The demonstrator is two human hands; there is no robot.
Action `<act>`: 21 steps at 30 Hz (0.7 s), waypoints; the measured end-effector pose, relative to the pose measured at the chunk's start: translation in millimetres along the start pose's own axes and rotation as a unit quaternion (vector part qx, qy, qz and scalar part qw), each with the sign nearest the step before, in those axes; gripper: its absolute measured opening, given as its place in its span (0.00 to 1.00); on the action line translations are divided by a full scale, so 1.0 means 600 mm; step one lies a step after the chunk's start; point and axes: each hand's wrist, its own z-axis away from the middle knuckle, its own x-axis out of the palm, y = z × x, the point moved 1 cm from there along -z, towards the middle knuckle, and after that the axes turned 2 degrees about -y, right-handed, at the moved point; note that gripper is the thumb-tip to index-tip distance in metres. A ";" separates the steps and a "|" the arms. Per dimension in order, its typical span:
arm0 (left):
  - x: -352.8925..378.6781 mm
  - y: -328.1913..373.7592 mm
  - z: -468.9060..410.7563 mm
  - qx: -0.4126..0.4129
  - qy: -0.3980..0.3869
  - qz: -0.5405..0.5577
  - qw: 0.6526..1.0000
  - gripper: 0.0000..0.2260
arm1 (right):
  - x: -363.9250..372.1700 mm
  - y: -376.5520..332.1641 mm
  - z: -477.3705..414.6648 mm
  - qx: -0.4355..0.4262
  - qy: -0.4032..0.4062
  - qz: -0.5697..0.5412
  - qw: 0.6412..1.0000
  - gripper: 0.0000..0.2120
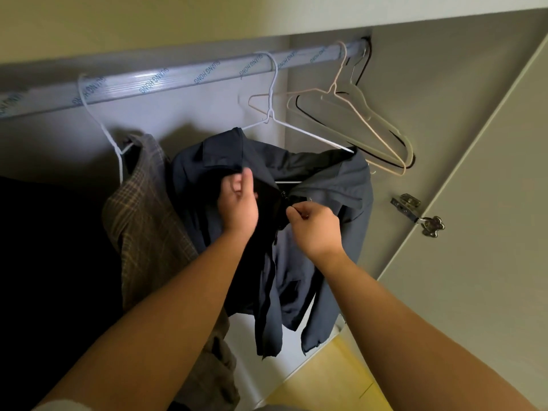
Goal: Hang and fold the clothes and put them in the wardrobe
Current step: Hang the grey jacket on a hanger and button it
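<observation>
Two garments are hanging on the rail [178,75] inside the wardrobe: a plaid garment [142,221] on the left and, just right of it, a dark blue-grey jacket [335,185] on a white wire hanger [271,93]. Part of the hanging looks done, and any folding is lying out of sight. The jacket is sitting askew, bunching at the collar and gaping at the front. The left hand [238,203] is gripping the collar fabric with curled fingers [246,176]. The right hand [314,223] is pinching what seems to be the zip. Empty hangers [355,114] are waiting further right.
</observation>
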 end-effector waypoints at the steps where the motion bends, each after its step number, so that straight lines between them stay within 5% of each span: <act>1: 0.003 0.017 -0.019 -0.021 0.019 0.040 0.999 0.12 | 0.003 0.001 -0.004 0.032 -0.011 -0.050 0.998 0.08; 4: 0.002 0.052 -0.068 -0.101 0.044 0.192 0.975 0.17 | 0.004 0.008 -0.017 0.120 -0.033 -0.196 0.973 0.07; 7: -0.009 0.066 -0.087 -0.159 0.038 0.288 0.944 0.26 | -0.003 0.007 -0.033 0.221 -0.019 -0.380 0.898 0.18; 10: -0.020 0.073 -0.098 -0.154 0.037 0.262 0.952 0.24 | -0.027 0.001 -0.057 0.280 0.041 -0.531 0.799 0.24; 12: -0.027 0.078 -0.112 -0.129 0.051 0.220 0.966 0.20 | -0.048 -0.001 -0.076 0.287 0.063 -0.574 0.764 0.28; 17: -0.035 0.106 -0.137 -0.140 0.069 0.191 0.969 0.12 | -0.092 -0.001 -0.120 0.289 0.087 -0.587 0.751 0.26; 21: -0.032 0.123 -0.146 -0.171 0.045 0.135 0.975 0.14 | -0.106 -0.005 -0.142 0.321 0.066 -0.580 0.746 0.22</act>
